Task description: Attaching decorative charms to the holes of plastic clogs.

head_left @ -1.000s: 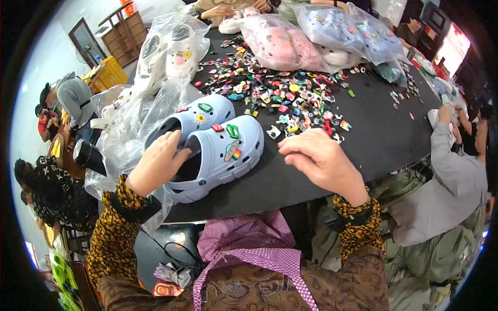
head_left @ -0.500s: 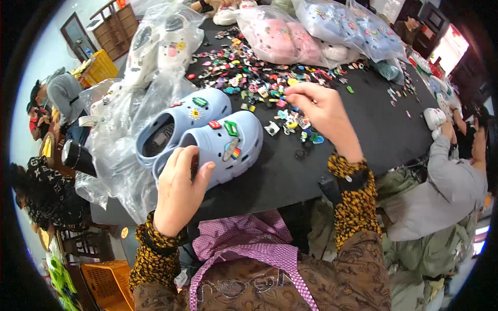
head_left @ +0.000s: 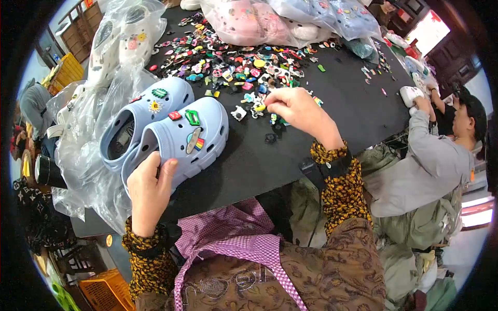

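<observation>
A pair of light blue clogs stands side by side on the black table. My left hand [head_left: 148, 192] grips the nearer clog [head_left: 210, 132] at its heel opening, thumb on the outer side. Green, red and rainbow charms sit on its top. Beyond it is the other clog [head_left: 174, 93], with a daisy charm and a green one. My right hand [head_left: 303, 116] is over a small group of loose shoe charms [head_left: 253, 98], with thumb and forefinger pinched together beside a yellow piece. Whether anything is held between those fingertips is hidden.
A broad heap of colourful charms [head_left: 233, 65] spreads beyond the clogs. Bagged pink clogs [head_left: 241, 23] and bagged blue clogs [head_left: 355, 20] lie at the back. Clear plastic bags [head_left: 85, 150] with white clogs are at left. A co-worker in grey [head_left: 423, 160] sits at right.
The whole view has shifted, so the table things appear farther left. My right hand has come nearer, down toward the small group of charms. My left hand stays on the nearer clog.
</observation>
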### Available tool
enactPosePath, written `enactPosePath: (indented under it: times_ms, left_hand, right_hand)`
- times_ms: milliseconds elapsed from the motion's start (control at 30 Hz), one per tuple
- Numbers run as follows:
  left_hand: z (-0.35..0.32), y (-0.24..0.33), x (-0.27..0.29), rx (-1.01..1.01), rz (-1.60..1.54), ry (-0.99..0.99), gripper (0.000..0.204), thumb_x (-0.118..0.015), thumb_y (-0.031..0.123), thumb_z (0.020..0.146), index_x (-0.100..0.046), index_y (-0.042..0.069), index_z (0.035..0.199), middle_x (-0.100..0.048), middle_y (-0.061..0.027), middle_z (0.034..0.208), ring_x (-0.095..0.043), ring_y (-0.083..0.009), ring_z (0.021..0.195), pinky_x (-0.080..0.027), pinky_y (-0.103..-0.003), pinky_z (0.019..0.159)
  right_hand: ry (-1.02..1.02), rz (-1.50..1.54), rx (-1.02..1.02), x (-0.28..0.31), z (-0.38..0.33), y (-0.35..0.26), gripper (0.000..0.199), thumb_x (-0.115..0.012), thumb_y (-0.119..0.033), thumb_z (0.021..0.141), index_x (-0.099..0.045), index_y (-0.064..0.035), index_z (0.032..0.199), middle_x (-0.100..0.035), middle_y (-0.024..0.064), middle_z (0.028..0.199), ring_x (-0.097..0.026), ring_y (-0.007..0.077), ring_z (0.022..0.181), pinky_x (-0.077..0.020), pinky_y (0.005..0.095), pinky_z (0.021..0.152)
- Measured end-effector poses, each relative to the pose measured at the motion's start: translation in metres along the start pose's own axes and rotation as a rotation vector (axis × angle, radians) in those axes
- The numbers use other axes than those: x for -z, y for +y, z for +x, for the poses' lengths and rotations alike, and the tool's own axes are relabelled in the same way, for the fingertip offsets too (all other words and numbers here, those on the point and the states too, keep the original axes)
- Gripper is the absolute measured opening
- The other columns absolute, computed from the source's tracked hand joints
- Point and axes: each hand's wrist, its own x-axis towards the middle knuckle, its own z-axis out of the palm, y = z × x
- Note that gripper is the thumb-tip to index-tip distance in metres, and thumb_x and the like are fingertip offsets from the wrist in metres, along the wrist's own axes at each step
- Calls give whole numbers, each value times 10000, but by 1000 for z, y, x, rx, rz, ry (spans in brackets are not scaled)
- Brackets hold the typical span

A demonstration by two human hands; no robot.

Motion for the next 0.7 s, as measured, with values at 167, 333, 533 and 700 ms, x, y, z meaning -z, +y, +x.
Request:
enactPosePath:
  times_ms: [167, 333, 533, 700]
  left_hand:
    - [1, -1, -2, 15, -29, -1, 339, -644, 262, 892, -463, 18, 741, -491, -190, 636, -489, -391, 593, -379, -419, 533]
    - [1, 1, 1, 25, -9, -22, 329, -644, 262, 892, -477, 17, 748, -496, -188, 635, -495, -382, 588, -381, -414, 535]
    - [1, 2, 3, 23, 12, -9, 350, -656, 272, 881, -468, 17, 732, -491, -178, 623, -498, -373, 582, -383, -410, 536]
    - [0, 2, 3, 11, -19, -6, 343, -662, 266, 870, -466, 36, 708, -492, -160, 613, -515, -354, 576, -383, -410, 534]
  right_hand:
    - [-102, -31, -2, -6, -34, -2, 163, -651, -148, 814, -665, -17, 910, -671, 152, 870, -652, 324, 835, -513, 398, 753]
    - [-35, -224, 117, -25, -54, -14, 218, -689, -203, 806, -622, -27, 915, -617, 150, 888, -606, 334, 870, -489, 417, 785]
    - [-55, -233, 72, -28, -58, -10, 211, -658, -181, 835, -608, -14, 953, -582, 136, 874, -589, 313, 828, -481, 401, 751]
    - [28, -19, 88, -25, -48, -44, 149, -581, -52, 891, -629, 0, 1022, -625, 139, 897, -643, 258, 837, -508, 343, 754]
